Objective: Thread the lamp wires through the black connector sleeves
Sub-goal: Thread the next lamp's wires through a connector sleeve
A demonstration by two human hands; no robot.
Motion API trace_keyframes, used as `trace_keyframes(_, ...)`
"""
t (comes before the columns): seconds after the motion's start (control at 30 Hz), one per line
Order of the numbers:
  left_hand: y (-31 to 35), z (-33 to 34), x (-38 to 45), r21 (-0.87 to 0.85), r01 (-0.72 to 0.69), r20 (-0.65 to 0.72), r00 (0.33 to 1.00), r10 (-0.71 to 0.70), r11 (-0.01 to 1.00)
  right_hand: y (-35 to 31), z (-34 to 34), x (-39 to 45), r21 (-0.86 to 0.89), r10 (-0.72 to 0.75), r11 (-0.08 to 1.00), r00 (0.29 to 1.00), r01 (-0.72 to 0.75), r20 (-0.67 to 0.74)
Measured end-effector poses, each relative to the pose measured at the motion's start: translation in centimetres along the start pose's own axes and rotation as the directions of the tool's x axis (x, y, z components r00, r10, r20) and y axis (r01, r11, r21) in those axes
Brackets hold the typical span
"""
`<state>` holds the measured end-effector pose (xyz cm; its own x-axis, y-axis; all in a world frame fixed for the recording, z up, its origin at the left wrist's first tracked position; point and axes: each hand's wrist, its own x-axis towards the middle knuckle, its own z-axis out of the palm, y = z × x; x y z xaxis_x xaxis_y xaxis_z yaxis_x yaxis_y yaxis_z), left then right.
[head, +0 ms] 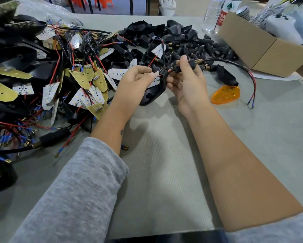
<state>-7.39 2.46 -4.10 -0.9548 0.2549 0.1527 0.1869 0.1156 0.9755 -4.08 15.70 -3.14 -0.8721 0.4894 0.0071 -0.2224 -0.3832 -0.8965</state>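
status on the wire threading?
Left hand pinches LED board at black housing. Right hand grips connector sleeve, red wire entering. Nothing blocking.

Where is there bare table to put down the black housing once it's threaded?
Bare grey mat lies between the forearms, below the left hand and right hand. Another free patch sits right of the right forearm, below the orange lens. Crowded: the board-and-wire heap at left, the black sleeve pile and cardboard box beyond.
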Motion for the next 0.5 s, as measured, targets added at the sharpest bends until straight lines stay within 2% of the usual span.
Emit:
trace_keyframes(0.1, -0.35, -0.26, 0.23, 0.059, -0.032, -0.102, 0.994, 0.037, 0.998, -0.03, -0.03, 0.0, 0.045, 0.001, 0.999, 1.0, 0.0, -0.022)
trace_keyframes(0.2, -0.58, -0.44, 0.44, 0.109, -0.044, -0.117, 0.991, 0.057, 0.993, 0.01, -0.06, 0.06, 0.019, 0.012, 1.0, 1.0, -0.012, -0.013)
trace_keyframes(0.4, -0.54, -0.24, 0.44, 0.07, -0.016, -0.132, 0.991, 0.026, 0.997, 0.34, -0.02, 0.0, -0.126, 0.002, 0.992, 0.994, 0.012, 0.111)
trace_keyframes(0.5, -0.39, -0.28, 0.27, 0.109, -0.023, -0.152, 0.988, 0.039, 0.994, 0.36, -0.01, -0.28, -0.181, 0.005, 0.983, 0.985, 0.027, 0.172)
